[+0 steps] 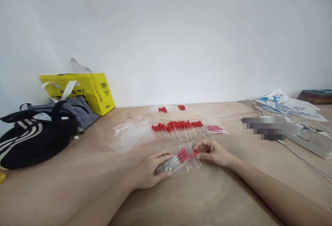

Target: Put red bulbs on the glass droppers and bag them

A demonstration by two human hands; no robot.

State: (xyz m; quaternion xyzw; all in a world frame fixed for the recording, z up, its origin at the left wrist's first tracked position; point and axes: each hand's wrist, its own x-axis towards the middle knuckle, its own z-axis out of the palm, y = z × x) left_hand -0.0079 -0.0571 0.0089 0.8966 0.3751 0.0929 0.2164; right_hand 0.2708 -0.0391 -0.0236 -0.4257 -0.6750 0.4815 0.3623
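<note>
A clear zip bag (178,162) with several red-tipped sticks inside lies tilted between my hands. My left hand (151,170) grips its left end, thumb below and fingers above. At the bag's right, open-looking end, my right hand (212,152) pinches a red-tipped stick (195,152) whose shaft reaches into the bag. Behind the bag, a row of several red-tipped sticks (178,126) lies on the table. Flat clear bags (133,136) lie left of the row, and a filled bag (215,126) lies at its right end.
Further bags with red-tipped pieces (168,108) lie near the wall. A yellow bag (105,94), a striped bag (84,111) and a black bag (33,143) stand at left. At right are a power strip (311,139), cables and plastic packets (290,105).
</note>
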